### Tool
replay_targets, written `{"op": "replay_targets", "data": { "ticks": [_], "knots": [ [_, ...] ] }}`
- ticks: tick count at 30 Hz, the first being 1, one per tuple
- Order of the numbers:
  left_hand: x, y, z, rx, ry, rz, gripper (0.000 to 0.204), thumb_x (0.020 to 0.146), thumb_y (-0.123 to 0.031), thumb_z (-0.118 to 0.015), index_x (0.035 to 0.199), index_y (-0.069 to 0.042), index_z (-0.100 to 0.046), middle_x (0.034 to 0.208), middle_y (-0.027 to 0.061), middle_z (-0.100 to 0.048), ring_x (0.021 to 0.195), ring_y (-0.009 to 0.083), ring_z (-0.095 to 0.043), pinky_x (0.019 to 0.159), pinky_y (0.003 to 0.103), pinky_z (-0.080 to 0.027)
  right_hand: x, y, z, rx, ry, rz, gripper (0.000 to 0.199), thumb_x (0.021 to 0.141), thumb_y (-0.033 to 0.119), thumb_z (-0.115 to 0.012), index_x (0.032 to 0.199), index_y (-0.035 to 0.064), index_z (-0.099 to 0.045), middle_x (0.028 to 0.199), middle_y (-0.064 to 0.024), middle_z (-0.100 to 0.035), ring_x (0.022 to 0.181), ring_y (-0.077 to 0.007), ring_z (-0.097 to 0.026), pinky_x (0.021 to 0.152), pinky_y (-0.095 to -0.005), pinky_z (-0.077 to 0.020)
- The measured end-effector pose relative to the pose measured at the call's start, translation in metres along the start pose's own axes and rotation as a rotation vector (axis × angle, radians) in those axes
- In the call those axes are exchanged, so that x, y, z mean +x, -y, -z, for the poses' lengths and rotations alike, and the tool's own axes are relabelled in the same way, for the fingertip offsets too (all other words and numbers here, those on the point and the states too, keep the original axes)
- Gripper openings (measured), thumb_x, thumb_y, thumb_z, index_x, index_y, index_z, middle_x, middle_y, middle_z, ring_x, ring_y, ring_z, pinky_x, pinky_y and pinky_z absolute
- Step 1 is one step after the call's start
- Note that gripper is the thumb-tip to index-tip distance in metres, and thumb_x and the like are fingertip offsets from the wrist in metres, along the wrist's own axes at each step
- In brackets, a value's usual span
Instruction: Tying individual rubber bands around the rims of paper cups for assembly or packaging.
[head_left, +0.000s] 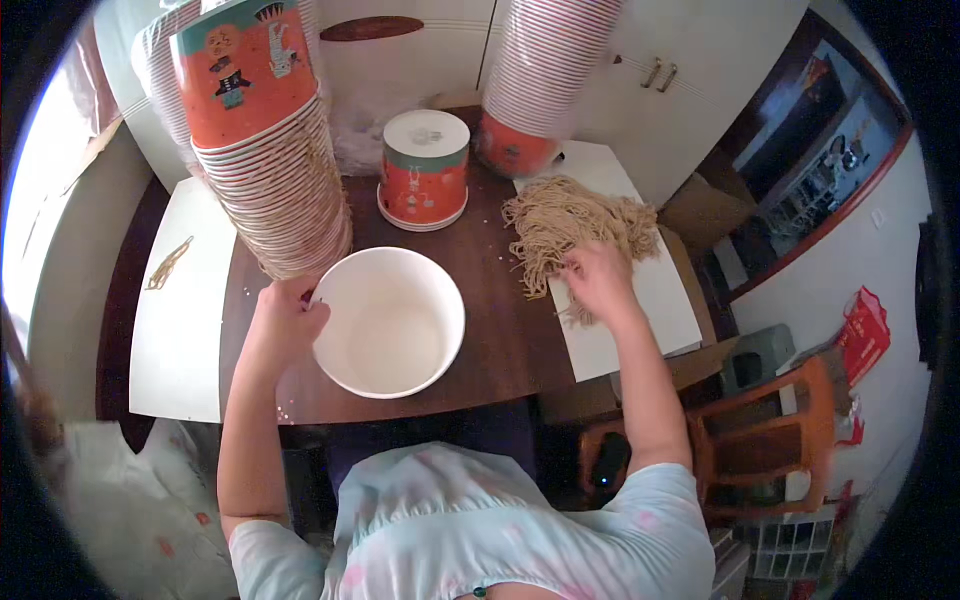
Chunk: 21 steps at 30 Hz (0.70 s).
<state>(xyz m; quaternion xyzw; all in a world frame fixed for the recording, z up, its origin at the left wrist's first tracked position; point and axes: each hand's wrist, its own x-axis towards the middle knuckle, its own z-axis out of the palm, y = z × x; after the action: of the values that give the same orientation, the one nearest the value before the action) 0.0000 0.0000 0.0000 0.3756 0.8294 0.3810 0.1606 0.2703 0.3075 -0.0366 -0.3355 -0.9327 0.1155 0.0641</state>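
Observation:
An empty white paper bowl [390,325] stands on the dark wooden table [490,330] in front of me. My left hand [290,315] grips its left rim. My right hand [597,278] rests on the near edge of a pile of tan noodles [565,225], fingers curled into the strands. The noodles lie partly on a white board [640,320] at the right side of the table.
A tall leaning stack of orange printed paper cups [265,140] stands at the left, another stack [540,80] behind the noodles. An upside-down orange cup [424,170] sits between them. A white board with a few noodle strands [168,265] lies left. An orange chair [770,440] stands lower right.

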Motion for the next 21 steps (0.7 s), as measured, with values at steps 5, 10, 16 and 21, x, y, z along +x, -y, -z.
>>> {"op": "replay_targets", "data": {
  "ticks": [5,10,16,21],
  "knots": [
    [-0.006,-0.007,-0.005,0.114,-0.230,-0.138,0.035,0.077,-0.022,-0.070,0.101,0.002,-0.065,0.090,0.0171,-0.064,0.064,0.0201,-0.060,0.065,0.034,-0.048,0.033,-0.006,0.004,-0.283,-0.247,0.334,0.014,0.077,0.015,-0.065,0.085,0.0034,-0.066,0.107,-0.0149,-0.056,0.103,-0.0352,-0.051,0.092,-0.0431,-0.0425],
    [-0.026,-0.044,0.009,0.112,-0.347,-0.208,0.032,0.078,-0.017,-0.070,0.103,0.003,-0.064,0.088,0.0124,-0.061,0.060,0.0182,-0.053,0.060,0.030,-0.046,0.053,0.002,0.011,-0.174,-0.178,0.388,0.013,0.077,0.014,-0.065,0.083,0.0025,-0.065,0.097,-0.0129,-0.058,0.096,-0.0318,-0.055,0.088,-0.0394,-0.0448],
    [-0.012,-0.057,0.020,-0.084,-0.232,-0.385,0.027,0.078,-0.010,-0.069,0.101,0.003,-0.063,0.082,0.0092,-0.058,0.063,0.0149,-0.049,0.058,0.027,-0.043,0.065,0.047,0.092,1.128,-0.126,0.227,0.011,0.089,0.014,-0.059,0.091,0.0038,-0.058,0.079,-0.0029,-0.062,0.074,-0.0110,-0.059,0.069,-0.0273,-0.0482],
    [0.019,-0.092,0.008,-0.434,0.187,-0.382,0.032,0.091,-0.020,-0.061,0.116,0.000,-0.060,0.097,0.0045,-0.062,0.079,0.0094,-0.059,0.069,0.024,-0.046,0.060,0.109,0.143,1.249,0.178,0.361,0.008,0.090,0.013,-0.057,0.092,0.0047,-0.055,0.075,-0.0033,-0.060,0.061,-0.0059,-0.052,0.058,-0.0221,-0.0436]
  ]
}}
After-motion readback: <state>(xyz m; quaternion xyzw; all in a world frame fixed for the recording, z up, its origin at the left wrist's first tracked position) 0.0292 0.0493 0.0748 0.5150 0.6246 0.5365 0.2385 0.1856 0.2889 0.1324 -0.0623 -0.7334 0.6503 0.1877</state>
